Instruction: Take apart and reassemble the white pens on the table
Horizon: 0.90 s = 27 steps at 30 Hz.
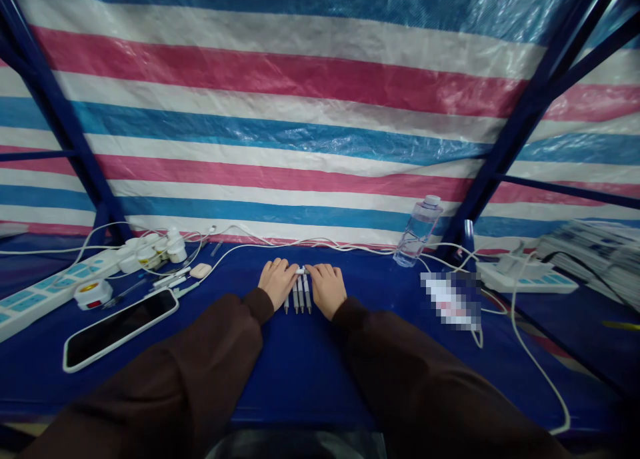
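Observation:
Several slim grey-and-white pens (301, 296) lie side by side on the blue tabletop, their tips toward me. My left hand (278, 282) closes in on them from the left, its fingers curled at the far ends and covering part of the leftmost pen. From the opposite side, my right hand (327, 288) presses its bent fingers against the same far ends. The white pen ends show in the narrow gap between my fingertips. Both wrists rest low over the table in dark brown sleeves.
To the left are a phone (121, 329), a power strip (55, 286), white plugs and a small beige case (201, 270). At right stand a clear bottle (418, 232), a blurred-out packet (451, 300) and another power strip (530, 277). White cables run along the back.

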{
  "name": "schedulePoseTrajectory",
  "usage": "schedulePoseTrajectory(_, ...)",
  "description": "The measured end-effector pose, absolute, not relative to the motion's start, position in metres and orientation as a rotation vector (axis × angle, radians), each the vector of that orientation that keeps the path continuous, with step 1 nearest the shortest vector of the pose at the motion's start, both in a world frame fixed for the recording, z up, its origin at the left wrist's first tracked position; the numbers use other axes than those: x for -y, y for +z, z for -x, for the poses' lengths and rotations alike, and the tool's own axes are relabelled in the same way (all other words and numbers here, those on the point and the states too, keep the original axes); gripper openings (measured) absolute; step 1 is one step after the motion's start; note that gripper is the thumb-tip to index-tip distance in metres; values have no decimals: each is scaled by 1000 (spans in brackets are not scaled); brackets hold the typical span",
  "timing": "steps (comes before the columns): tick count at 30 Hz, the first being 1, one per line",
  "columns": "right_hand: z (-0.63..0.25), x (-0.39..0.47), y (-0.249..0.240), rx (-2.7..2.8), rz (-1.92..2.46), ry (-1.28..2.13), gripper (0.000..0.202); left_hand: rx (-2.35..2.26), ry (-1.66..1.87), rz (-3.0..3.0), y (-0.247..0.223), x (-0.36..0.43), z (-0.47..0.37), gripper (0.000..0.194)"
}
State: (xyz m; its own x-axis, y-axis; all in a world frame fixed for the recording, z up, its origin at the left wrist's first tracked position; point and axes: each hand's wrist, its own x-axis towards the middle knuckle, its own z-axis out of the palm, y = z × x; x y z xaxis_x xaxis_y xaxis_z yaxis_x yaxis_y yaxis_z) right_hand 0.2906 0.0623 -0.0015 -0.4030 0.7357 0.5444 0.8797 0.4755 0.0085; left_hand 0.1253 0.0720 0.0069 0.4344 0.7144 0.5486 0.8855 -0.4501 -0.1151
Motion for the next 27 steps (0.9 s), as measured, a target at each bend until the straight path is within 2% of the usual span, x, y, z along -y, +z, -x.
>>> schedulePoseTrajectory(9,-294,-70,-13,2241,1265,-486,29,1352,-635,2325,5,-72,-126,38)
schedulePoseTrajectory(16,-295,-69,-9,2161,1243,-385,12,1362,-651,2347,4,-71,-127,36)
schedulePoseTrajectory(22,-291,-70,-14,2171,1209,-410,25,1390,-688,2307,3,-73,-127,36)
schedulePoseTrajectory(27,-293,-72,-14,2155,1235,-353,21,1393,-674,2312,1,-74,-126,35)
